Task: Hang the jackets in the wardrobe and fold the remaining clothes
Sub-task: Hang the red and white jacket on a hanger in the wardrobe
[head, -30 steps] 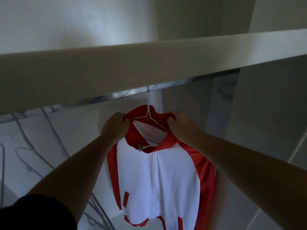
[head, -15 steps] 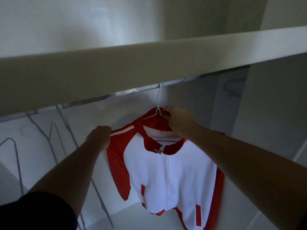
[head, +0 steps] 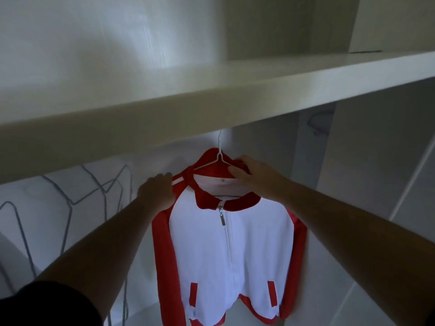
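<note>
Right grip (head: 250, 171) pinching jacket (head: 231, 252) collar; left grip (head: 156, 192) clutching shoulder, below shelf (head: 211, 100) edge.

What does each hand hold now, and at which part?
Both hold the red and white jacket: the left hand at its shoulder, the right hand at the collar, near the white hanger.
</note>
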Demonstrator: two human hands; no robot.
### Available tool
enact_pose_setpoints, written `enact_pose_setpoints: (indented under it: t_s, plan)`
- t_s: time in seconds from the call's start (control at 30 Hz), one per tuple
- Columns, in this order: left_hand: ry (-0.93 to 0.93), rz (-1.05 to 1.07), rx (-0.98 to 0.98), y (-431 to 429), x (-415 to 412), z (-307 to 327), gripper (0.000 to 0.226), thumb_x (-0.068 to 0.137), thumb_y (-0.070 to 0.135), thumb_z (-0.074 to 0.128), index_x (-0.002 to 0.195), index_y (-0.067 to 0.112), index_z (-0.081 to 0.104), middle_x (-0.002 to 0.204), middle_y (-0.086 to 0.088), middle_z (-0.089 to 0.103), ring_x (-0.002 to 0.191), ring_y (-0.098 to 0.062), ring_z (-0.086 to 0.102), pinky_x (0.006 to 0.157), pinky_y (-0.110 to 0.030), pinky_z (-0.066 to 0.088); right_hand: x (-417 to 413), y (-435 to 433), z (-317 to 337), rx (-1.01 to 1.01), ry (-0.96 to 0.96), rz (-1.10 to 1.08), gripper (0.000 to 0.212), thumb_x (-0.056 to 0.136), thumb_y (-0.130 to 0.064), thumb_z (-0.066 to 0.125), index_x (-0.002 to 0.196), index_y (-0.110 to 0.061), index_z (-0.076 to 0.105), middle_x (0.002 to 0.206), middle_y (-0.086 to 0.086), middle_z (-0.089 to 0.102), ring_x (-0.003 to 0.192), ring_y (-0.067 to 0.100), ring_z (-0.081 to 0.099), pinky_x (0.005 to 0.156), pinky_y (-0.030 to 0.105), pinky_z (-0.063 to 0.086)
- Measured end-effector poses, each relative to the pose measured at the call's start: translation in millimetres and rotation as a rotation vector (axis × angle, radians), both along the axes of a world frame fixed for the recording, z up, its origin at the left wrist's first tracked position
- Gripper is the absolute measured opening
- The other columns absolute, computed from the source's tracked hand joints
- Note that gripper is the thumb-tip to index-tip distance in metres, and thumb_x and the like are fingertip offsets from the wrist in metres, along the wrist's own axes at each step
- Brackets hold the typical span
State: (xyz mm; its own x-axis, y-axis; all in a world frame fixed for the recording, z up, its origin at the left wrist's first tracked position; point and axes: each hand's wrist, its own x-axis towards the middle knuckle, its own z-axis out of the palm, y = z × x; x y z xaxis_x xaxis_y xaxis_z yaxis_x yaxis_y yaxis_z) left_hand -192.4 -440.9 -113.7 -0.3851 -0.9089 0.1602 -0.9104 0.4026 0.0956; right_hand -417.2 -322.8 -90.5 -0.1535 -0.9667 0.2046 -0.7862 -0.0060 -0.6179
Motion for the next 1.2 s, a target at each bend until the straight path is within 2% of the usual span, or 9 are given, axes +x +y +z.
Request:
enact_pose_setpoints:
  t_s: [0.13, 0.23, 0.3, 0.4, 0.6, 0.77, 0.93, 1.1, 1.2]
  plan:
    - [0.142, -0.252, -0.164, 10, -23, 12, 0.017, 0.097, 0.025, 0.051, 0.105, 0.010, 0.056, 0.086, -0.004, 0.065, 0.079, -0.022, 0.066, 0.069, -0.026, 0.049, -20, 26, -3, 0.034, -0.178, 0.053, 0.034, 0.102, -0.031, 0.038, 0.133, -0.022, 0.048, 0.104, -0.009, 0.059, 0.093, 0.009, 0.056, 0.082, 0.027, 0.045]
    - [0.081, -0.216, -0.223, 8, -22, 16, 0.019, 0.098, 0.028, 0.050, 0.102, 0.010, 0.056, 0.075, 0.001, 0.055, 0.066, -0.016, 0.057, 0.063, -0.023, 0.042, -30, 44, -6, 0.069, 0.003, 0.053, 0.039, 0.094, -0.011, 0.047, 0.131, -0.020, 0.051, 0.107, -0.008, 0.064, 0.094, 0.009, 0.059, 0.083, 0.027, 0.046]
    - [0.045, -0.200, -0.228, 8, -22, 18, 0.019, 0.099, 0.026, 0.048, 0.100, 0.008, 0.056, 0.073, 0.001, 0.053, 0.064, -0.015, 0.054, 0.061, -0.023, 0.041, -33, 51, -10, 0.100, 0.185, -0.011, 0.030, 0.093, -0.016, 0.052, 0.123, -0.021, 0.057, 0.113, -0.002, 0.066, 0.101, 0.016, 0.062, 0.084, 0.030, 0.048]
    - [0.080, -0.197, -0.140, 11, -27, 25, 0.021, 0.100, 0.023, 0.046, 0.102, 0.006, 0.057, 0.085, -0.007, 0.063, 0.080, -0.025, 0.065, 0.067, -0.025, 0.043, -33, 52, -15, 0.051, 0.277, -0.158, 0.021, 0.097, -0.019, 0.048, 0.104, -0.012, 0.067, 0.104, 0.006, 0.069, 0.097, 0.025, 0.062, 0.078, 0.030, 0.045]
    - [0.184, -0.194, -0.022, 35, -32, 37, 0.033, 0.094, 0.008, 0.043, 0.125, 0.007, 0.054, 0.118, -0.016, 0.063, 0.111, -0.034, 0.059, 0.094, -0.043, 0.046, -14, 63, -24, 0.092, 0.206, -0.240, 0.024, 0.095, -0.021, 0.043, 0.105, -0.017, 0.064, 0.102, 0.009, 0.067, 0.094, 0.031, 0.063, 0.082, 0.040, 0.052]
    - [0.318, -0.274, 0.071, 84, -41, 42, 0.032, 0.091, 0.009, 0.047, 0.122, 0.006, 0.053, 0.107, -0.011, 0.064, 0.094, -0.026, 0.062, 0.077, -0.033, 0.049, -2, 89, -29, 0.125, 0.331, -0.384, 0.020, 0.098, -0.024, 0.043, 0.105, -0.016, 0.060, 0.100, 0.009, 0.067, 0.093, 0.033, 0.063, 0.072, 0.032, 0.045]
    - [0.317, -0.280, 0.109, 123, -53, 40, 0.043, 0.095, 0.017, 0.048, 0.133, -0.001, 0.041, 0.079, 0.007, 0.049, 0.066, -0.006, 0.051, 0.053, -0.020, 0.040, 15, 106, -22, 0.100, 0.152, -0.400, 0.021, 0.097, -0.019, 0.040, 0.103, -0.018, 0.060, 0.097, 0.010, 0.067, 0.083, 0.031, 0.061, 0.067, 0.029, 0.041]
    - [0.424, -0.249, 0.171, 169, -47, 47, 0.040, 0.094, 0.022, 0.053, 0.133, 0.016, 0.046, 0.125, -0.003, 0.053, 0.114, -0.025, 0.055, 0.090, -0.037, 0.050, 23, 153, -5, 0.065, 0.028, -0.342, 0.026, 0.095, -0.017, 0.045, 0.114, -0.016, 0.063, 0.110, 0.009, 0.069, 0.100, 0.030, 0.064, 0.082, 0.034, 0.051]
    - [0.455, -0.242, 0.202, 204, -40, 49, 0.036, 0.095, 0.023, 0.052, 0.130, 0.018, 0.048, 0.131, -0.004, 0.052, 0.118, -0.026, 0.054, 0.098, -0.040, 0.049, 23, 197, 8, 0.014, -0.059, -0.321, 0.023, 0.094, -0.013, 0.050, 0.109, -0.011, 0.068, 0.111, 0.008, 0.069, 0.100, 0.027, 0.064, 0.085, 0.028, 0.047]
